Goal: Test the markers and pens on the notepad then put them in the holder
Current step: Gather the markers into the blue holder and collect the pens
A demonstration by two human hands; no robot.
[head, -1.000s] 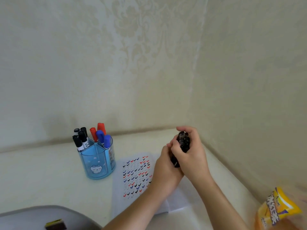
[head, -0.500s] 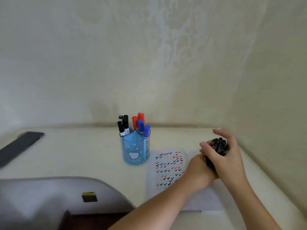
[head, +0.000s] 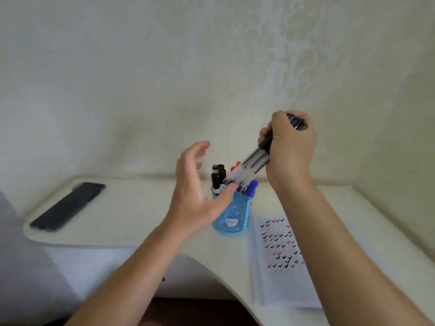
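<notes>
Letting go of the pens, the left hand had opened beside the holder; the right hand alone gripped them, tilted, tips at the holder's mouth. Testing seemed finished.

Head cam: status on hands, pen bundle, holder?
Right hand grips bundle of clear black-capped pens, tilted, lower ends at blue plastic holder mouth. Left hand open beside holder. Black, red, blue markers already inside, crowding it.

A dark phone lay flat and diagonal at the far left of the pale counter. Cream patterned wallpaper rose right behind it, and a grey surface filled the lower left edge.
</notes>
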